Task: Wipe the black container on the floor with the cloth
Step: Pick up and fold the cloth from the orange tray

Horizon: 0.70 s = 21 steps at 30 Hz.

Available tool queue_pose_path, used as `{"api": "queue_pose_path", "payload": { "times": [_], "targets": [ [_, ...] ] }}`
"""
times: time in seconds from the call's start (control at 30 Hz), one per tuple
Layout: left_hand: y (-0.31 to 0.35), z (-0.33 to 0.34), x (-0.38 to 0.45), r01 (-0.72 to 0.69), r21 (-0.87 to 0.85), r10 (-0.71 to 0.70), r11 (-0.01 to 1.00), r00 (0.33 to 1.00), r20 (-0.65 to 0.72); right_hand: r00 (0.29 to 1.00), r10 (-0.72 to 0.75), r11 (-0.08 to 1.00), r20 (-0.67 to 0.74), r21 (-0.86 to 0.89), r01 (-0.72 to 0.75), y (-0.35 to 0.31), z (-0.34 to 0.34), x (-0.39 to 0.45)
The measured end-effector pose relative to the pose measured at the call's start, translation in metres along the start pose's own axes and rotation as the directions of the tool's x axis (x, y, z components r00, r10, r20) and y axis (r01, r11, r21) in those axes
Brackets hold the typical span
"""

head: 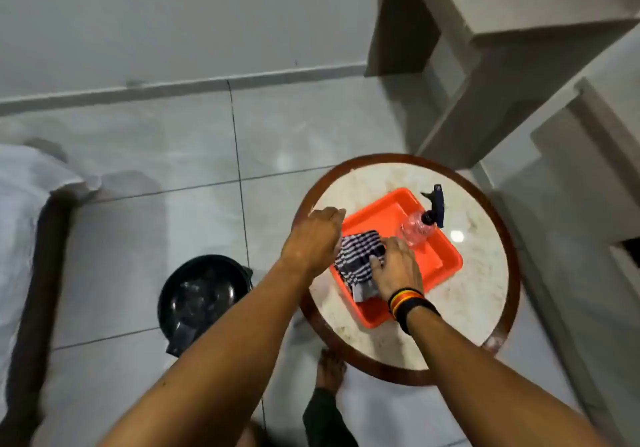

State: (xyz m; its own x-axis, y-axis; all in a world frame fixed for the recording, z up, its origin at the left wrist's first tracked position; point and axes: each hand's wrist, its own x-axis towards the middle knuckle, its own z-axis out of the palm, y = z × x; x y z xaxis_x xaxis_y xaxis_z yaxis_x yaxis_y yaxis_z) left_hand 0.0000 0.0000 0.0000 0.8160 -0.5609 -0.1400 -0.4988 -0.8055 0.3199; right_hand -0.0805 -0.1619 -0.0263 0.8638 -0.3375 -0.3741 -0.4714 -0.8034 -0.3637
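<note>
The floor [145,183] was pale grey tile with dark grout lines, meeting a light wall along the top of the view. Grey stepped blocks [502,52], like a stair, filled the upper right. A white sheet [24,190] over a dark frame sat at the left edge.

A round table [485,273] with a marbled pale top and a dark red-brown rim stood right of centre. On it lay an orange tray [381,214], set at an angle. A clear spray bottle [417,230] with a dark blue trigger head stood in the tray's far right corner.

The black container [204,294] sat on the floor just left of the table, upright, mouth open; its inside looked glossy and reflective. The left forearm crossed over its right edge in the view.

The cloth [356,256], dark and white striped, lay bunched in the near left part of the tray.

Left hand [317,239]: over the tray's left edge, fingers curled downward onto the cloth's left side; whether it was clamped on the fabric could not be told. Right hand [398,270]: fingers spread and pressed flat on the cloth's right side, not closed around it. Banded bracelets [410,303] in black, yellow and red circled the right wrist.

A bare foot [330,368] showed on the floor below the table's near rim.
</note>
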Motion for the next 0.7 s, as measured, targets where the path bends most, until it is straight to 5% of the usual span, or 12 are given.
{"api": "queue_pose_path", "payload": {
  "times": [0.2,0.43,0.53,0.7],
  "targets": [
    [0.023,0.095,0.040,0.051,-0.035,-0.046,0.998,0.991,0.128,0.972,0.205,0.976,0.111,0.050,-0.212,0.046,0.057,0.021],
    [0.026,0.147,0.068,0.121,0.110,-0.138,0.987,0.976,0.168,0.972,0.231,0.973,-0.042,0.014,-0.231,0.056,0.089,0.041],
    [0.026,0.149,0.072,0.126,0.100,-0.142,0.987,0.976,0.166,0.965,0.246,0.966,-0.090,0.109,-0.236,0.060,0.091,0.044],
    [0.020,0.117,0.071,0.214,-0.148,-0.190,0.965,0.968,0.162,0.959,0.218,0.893,-0.182,0.434,-0.121,0.047,0.064,0.036]
  ]
}}
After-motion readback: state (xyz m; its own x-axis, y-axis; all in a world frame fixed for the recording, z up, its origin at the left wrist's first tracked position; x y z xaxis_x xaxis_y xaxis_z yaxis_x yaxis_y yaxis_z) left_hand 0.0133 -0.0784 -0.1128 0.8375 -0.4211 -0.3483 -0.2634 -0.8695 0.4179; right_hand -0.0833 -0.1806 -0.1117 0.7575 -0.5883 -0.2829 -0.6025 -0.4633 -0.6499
